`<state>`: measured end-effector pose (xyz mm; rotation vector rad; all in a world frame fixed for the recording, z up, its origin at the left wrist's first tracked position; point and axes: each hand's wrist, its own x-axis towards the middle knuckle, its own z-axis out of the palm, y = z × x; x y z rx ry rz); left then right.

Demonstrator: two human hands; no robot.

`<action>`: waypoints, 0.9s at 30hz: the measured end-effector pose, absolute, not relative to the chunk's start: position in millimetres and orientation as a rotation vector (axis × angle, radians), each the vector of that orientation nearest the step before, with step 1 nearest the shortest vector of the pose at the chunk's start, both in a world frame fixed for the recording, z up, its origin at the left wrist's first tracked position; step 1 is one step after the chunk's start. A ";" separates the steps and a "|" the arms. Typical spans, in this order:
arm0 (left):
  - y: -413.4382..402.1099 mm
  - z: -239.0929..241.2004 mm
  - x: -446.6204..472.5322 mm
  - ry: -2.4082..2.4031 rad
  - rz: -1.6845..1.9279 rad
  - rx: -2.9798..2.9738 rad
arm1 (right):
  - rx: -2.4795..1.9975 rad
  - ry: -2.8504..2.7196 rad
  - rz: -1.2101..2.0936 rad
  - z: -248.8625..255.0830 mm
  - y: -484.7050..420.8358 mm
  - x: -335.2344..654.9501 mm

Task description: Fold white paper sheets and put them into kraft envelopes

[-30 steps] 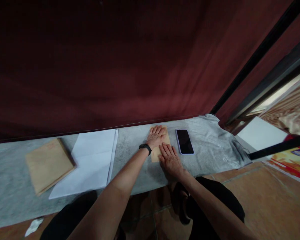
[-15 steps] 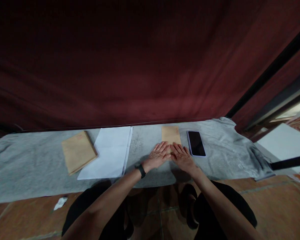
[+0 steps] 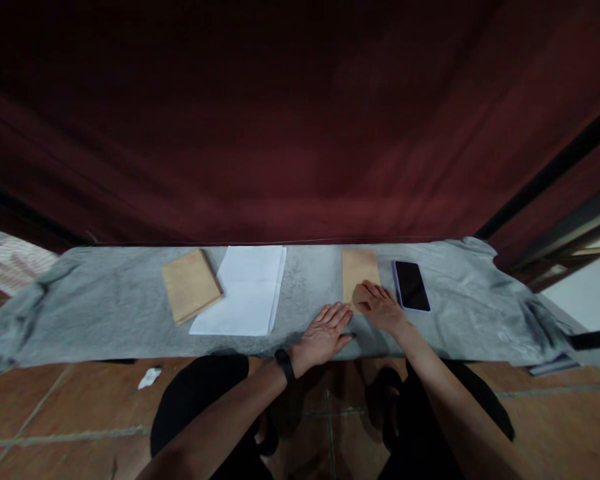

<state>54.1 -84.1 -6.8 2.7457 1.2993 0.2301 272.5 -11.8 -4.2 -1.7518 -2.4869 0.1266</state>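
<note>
A small brown paper envelope (image 3: 357, 265) lies flat on the grey cloth, its near part partly covered by my hands. My left hand (image 3: 325, 332), with a dark band on the wrist, rests palm down with fingers stretched out; its fingertips reach the envelope's near left corner. On the envelope's near right part lies my right hand (image 3: 379, 305), fingers extended and slightly bent, with nothing visibly gripped. Just right of that hand is a phone (image 3: 413, 285) in a pale purple case, screen dark.
The grey cloth (image 3: 130, 300) covers a long narrow surface. To the left lie white paper sheets (image 3: 247, 287) and a stack of brown envelopes (image 3: 190, 283) overlapping them. A dark red curtain (image 3: 300, 167) hangs behind. A crumpled white tissue (image 3: 150, 377) is on the tiled floor.
My hands were side by side on the envelope; now the left has drawn back toward me and they are apart. The right stays on the envelope. The whole view has shifted, moving objects rightward.
</note>
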 end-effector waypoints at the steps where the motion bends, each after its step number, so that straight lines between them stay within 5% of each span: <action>1: -84.6 -6.4 55.0 1.306 0.230 2.758 | -1.744 -2.471 0.107 -3.8 -12.3 269.4; 13: -91.6 9.7 26.9 1.283 0.194 2.686 | -1.537 -2.627 0.167 -4.1 -30.3 223.4; 20: -73.9 42.6 -50.7 2.318 -0.007 1.976 | -1.634 -2.636 0.086 4.2 -30.6 221.4; 27: -75.1 37.6 -73.6 2.455 -0.159 1.855 | -1.820 -2.600 0.081 16.2 -31.1 209.1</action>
